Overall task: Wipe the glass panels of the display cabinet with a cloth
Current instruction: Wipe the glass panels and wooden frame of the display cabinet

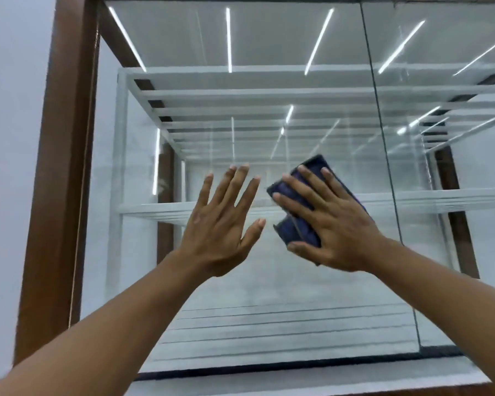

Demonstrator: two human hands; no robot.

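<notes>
The display cabinet fills the view, with a brown wooden frame (57, 172) and a large left glass panel (269, 281). A folded dark blue cloth (297, 230) lies flat against that panel at mid height. My right hand (329, 224) presses on the cloth with fingers spread over it. My left hand (220, 224) is raised beside it, to its left, palm toward the glass, fingers apart and holding nothing. Whether the left palm touches the glass I cannot tell.
A vertical seam (383, 138) separates the left panel from a second glass panel (452, 195) on the right. Inside are white glass shelves (143, 208) and mirrored reflections of ceiling light strips. A white wall (12, 110) stands left of the frame.
</notes>
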